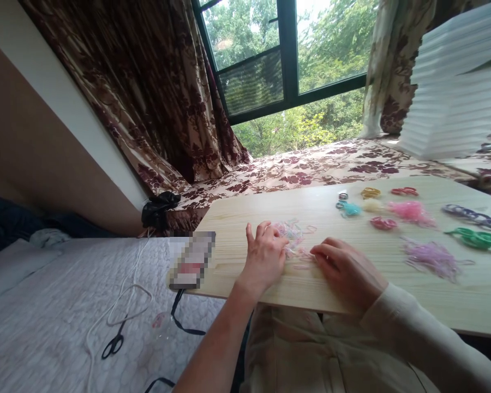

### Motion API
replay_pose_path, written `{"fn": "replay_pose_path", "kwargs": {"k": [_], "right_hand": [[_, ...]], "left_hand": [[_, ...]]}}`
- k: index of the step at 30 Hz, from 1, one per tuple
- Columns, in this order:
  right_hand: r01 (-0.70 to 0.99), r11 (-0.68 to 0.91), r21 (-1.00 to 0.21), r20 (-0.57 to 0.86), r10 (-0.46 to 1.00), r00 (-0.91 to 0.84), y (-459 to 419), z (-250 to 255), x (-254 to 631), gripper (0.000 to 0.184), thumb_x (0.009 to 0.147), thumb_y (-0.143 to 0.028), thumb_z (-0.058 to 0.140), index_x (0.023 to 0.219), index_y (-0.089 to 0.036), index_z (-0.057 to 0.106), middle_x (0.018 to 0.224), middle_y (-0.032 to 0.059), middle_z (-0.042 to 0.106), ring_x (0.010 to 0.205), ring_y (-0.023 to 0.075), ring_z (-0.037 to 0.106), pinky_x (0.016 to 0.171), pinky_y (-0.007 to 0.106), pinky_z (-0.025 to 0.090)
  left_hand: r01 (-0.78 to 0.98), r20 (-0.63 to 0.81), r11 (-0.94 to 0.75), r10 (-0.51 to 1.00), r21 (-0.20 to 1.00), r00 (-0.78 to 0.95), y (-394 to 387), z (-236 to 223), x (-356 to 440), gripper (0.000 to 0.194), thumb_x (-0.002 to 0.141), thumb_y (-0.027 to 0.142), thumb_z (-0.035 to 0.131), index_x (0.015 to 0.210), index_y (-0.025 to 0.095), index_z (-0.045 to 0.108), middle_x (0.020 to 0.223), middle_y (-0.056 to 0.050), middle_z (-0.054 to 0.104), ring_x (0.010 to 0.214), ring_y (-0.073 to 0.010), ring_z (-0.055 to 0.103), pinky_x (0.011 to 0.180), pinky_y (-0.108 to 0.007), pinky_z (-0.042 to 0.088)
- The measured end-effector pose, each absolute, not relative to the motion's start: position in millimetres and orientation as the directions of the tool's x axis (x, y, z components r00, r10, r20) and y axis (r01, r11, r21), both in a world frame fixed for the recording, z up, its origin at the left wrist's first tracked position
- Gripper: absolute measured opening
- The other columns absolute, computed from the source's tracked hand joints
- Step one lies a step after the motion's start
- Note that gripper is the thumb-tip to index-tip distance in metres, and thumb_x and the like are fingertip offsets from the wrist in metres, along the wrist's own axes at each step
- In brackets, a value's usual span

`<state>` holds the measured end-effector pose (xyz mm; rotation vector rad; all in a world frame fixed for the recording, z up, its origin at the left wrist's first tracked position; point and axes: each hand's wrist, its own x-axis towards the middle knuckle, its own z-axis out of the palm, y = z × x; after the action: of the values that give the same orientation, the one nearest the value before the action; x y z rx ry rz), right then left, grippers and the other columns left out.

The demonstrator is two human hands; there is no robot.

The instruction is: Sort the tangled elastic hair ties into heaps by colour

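Note:
A loose pile of thin pastel rubber bands (pixel 291 232) lies on the light wooden table, mostly pink with some pale green and white. My left hand (pixel 265 254) rests at the pile's left edge, its fingers bent but spread apart and touching the bands. Just right of the pile, my right hand (pixel 347 270) has its thumb and fingertips pressed together close to a few pink bands; whatever may be between them is too small to make out. Farther right are sorted heaps: purple bands (pixel 431 259), bright pink bands (pixel 411 213), turquoise bands (pixel 349 209) and cream bands (pixel 372 204).
Hair ties lie around the heaps: green (pixel 477 239), dark blue and white (pixel 472 216), yellow (pixel 370 192), red (pixel 404 191). A pixelated phone-like object (pixel 193 261) sits at the table's left edge. Scissors (pixel 113 346) and a white cable (pixel 123 305) lie on the bed.

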<state>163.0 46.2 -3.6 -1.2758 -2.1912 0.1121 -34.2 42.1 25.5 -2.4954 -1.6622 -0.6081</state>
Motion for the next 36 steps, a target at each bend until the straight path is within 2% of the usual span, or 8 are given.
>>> {"fn": "replay_pose_path", "kwargs": {"k": [4,8,19,30,36], "right_hand": [[0.763,0.542,-0.352,0.458,0.811,-0.364,45.8,-4.9,163.2,0.029,0.091,-0.026,0.043,0.086,-0.019,0.071,0.083,0.0074,0.067,0.077,0.0191,0.062,0.069,0.031,0.046],[0.758,0.550,-0.352,0.476,0.802,-0.361,46.4,-7.0,164.1,0.027,0.090,-0.025,0.045,0.087,-0.019,0.071,0.083,0.0070,0.068,0.078,0.0189,0.062,0.069,0.031,0.046],[0.756,0.561,-0.337,0.491,0.790,-0.367,48.4,-10.1,165.2,0.026,0.090,-0.026,0.046,0.085,-0.021,0.070,0.083,0.0065,0.068,0.077,0.0182,0.063,0.069,0.030,0.046],[0.759,0.554,-0.343,0.477,0.798,-0.368,48.4,-9.5,165.7,0.026,0.090,-0.027,0.046,0.085,-0.021,0.071,0.084,0.0066,0.068,0.078,0.0189,0.063,0.070,0.030,0.047],[0.749,0.558,-0.357,0.479,0.798,-0.366,48.0,-8.6,166.0,0.027,0.090,-0.027,0.045,0.085,-0.021,0.071,0.085,0.0071,0.068,0.078,0.0190,0.064,0.069,0.030,0.047]], "left_hand": [[0.895,0.347,-0.429,0.863,0.119,0.368,42.4,25.6,-31.6,0.018,0.086,0.017,0.057,0.092,0.025,0.072,0.109,-0.005,0.064,0.129,-0.0267,0.042,0.116,-0.065,0.012],[0.896,0.366,-0.419,0.864,0.144,0.346,41.7,23.7,-33.1,0.014,0.086,0.019,0.058,0.085,0.024,0.071,0.107,-0.004,0.065,0.128,-0.0260,0.043,0.117,-0.063,0.011],[0.888,0.405,-0.367,0.883,0.276,0.239,38.5,19.6,-48.5,0.014,0.087,0.015,0.056,0.086,0.023,0.067,0.104,-0.002,0.068,0.126,-0.0240,0.047,0.115,-0.058,0.018],[0.891,0.410,-0.322,0.895,0.321,0.176,41.9,14.2,-53.8,0.018,0.089,0.020,0.054,0.079,0.022,0.068,0.102,-0.003,0.068,0.123,-0.0236,0.048,0.114,-0.057,0.022],[0.912,0.421,-0.282,0.896,0.297,0.140,38.3,14.5,-59.3,0.014,0.087,0.018,0.056,0.085,0.024,0.068,0.103,-0.003,0.067,0.123,-0.0243,0.048,0.114,-0.059,0.021]]}}
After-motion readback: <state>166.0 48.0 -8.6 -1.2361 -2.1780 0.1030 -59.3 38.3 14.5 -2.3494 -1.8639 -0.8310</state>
